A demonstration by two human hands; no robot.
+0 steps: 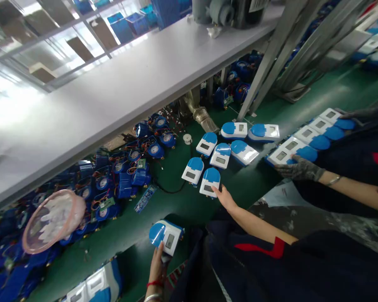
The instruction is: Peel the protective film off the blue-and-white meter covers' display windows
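In my left hand is a blue-and-white water meter with a small grey display, my fingers closed on its near edge. A second water meter stands at the front of a loose group, and my right hand grips its lower edge, a finger over its white face. Behind that one are several more of the same kind, among them a meter to its left and a meter just behind. The undersides of both gripped meters are mostly hidden.
A co-worker's gloved hand touches a row of meters at right. More finished-looking meters stand at lower left. Open blue meter bodies with wires crowd beneath the grey shelf. A pink basket holds white parts.
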